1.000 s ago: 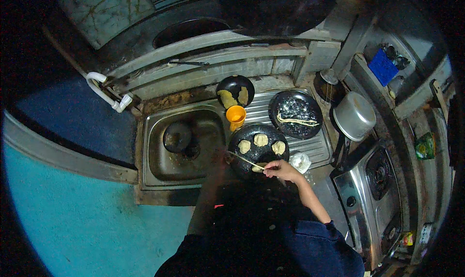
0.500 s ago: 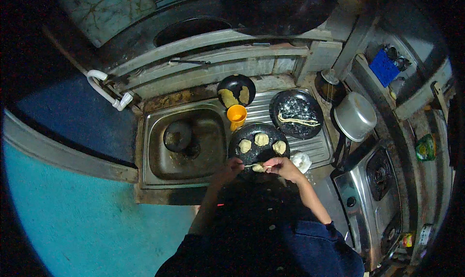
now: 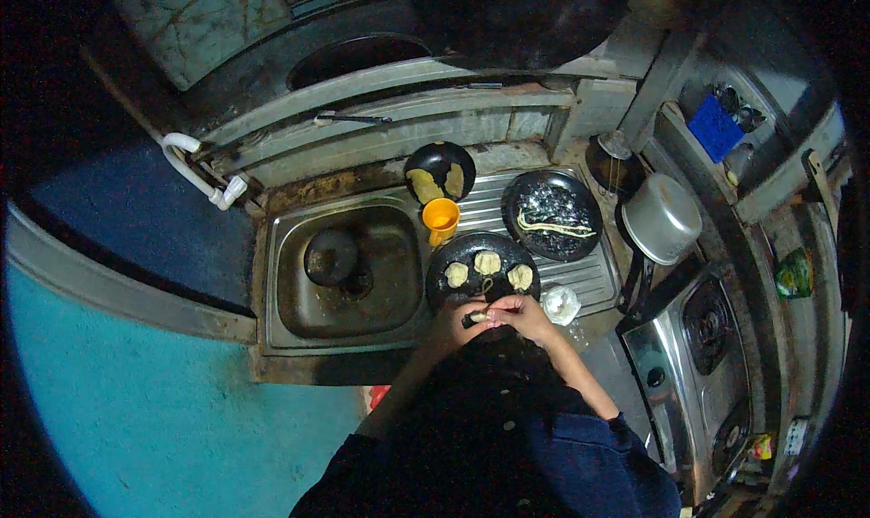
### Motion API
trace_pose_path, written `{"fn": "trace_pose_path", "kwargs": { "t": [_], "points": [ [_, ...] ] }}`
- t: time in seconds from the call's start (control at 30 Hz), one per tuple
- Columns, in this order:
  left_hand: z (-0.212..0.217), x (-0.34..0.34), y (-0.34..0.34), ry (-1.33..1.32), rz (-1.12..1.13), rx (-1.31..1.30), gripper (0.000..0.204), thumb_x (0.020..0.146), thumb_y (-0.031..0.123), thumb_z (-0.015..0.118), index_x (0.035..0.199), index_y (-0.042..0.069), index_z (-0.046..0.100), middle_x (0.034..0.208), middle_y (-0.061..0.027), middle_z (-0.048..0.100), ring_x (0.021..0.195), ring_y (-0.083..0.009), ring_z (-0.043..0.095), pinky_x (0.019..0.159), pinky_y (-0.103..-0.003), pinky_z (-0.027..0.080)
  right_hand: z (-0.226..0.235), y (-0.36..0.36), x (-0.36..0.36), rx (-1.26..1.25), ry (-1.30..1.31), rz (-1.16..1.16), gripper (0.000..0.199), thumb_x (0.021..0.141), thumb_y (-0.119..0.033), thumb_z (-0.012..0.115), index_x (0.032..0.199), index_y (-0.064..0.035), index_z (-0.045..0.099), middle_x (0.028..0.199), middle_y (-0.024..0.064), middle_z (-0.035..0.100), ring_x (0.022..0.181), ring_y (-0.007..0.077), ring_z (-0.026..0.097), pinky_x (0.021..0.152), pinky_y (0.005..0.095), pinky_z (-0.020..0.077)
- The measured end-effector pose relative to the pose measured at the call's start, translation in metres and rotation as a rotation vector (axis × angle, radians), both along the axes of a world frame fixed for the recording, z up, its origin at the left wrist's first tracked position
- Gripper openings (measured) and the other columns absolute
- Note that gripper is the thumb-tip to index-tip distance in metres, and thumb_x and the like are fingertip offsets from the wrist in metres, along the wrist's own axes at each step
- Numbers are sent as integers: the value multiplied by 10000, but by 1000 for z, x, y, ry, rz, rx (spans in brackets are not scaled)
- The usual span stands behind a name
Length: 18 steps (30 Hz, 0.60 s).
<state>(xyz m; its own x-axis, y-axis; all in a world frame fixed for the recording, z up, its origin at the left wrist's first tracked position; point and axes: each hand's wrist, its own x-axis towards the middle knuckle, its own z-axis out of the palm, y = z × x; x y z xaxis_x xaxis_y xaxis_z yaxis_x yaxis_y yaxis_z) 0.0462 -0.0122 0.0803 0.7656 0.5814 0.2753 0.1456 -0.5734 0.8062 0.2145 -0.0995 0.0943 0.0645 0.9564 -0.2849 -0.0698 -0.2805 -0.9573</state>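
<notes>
My left hand [image 3: 459,329] and my right hand [image 3: 522,317] meet at the near edge of a round black plate [image 3: 504,246]. Both are closed on a small piece of pale dough [image 3: 478,318] between their fingertips. A thin dough strand [image 3: 488,285] loops up from the fingers over the plate. On that plate rest a left dough lump [image 3: 456,274], a middle dough lump [image 3: 488,263] and a right dough lump [image 3: 520,277]. Behind, on a floured black plate [image 3: 544,187], lie long dough strips [image 3: 555,229]. The fingers partly hide the held dough.
A steel sink [image 3: 281,323] with a dark round pot [image 3: 332,256] inside is on the left. Behind the dough stand an orange cup [image 3: 440,216] and a dark plate [image 3: 444,158] with flat brownish pieces. On the right are a white bag [image 3: 561,306], a silver pot [image 3: 662,219] and a stove [image 3: 666,359].
My hands have come closer together. The strand that was stretched between them now loops upward, and the dough piece has moved slightly left and nearer to me.
</notes>
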Motion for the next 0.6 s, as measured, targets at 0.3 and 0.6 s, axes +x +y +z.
{"fn": "trace_pose_path", "kwargs": {
  "t": [0.3, 0.6],
  "points": [
    [-4, 1, -4, -46, 58, -392, 196, 801, 174, 610, 933, 29, 622, 910, -100, 646, 830, -190, 625, 763, -291, 472, 14, -4, -1, -17, 18, -121, 181, 770, -111, 658, 916, -4, 639, 817, 43, 644, 723, 113, 586, 687, 234, 457],
    [2, -1, -2, 34, 34, -317, 175, 820, 176, 579, 882, 19, 623, 824, -113, 649, 783, -205, 634, 706, -305, 481, 17, -2, 0, 86, -366, -40, 115, 765, -112, 664, 837, -23, 653, 754, 24, 642, 679, 86, 577, 657, 227, 458]
  ]
}}
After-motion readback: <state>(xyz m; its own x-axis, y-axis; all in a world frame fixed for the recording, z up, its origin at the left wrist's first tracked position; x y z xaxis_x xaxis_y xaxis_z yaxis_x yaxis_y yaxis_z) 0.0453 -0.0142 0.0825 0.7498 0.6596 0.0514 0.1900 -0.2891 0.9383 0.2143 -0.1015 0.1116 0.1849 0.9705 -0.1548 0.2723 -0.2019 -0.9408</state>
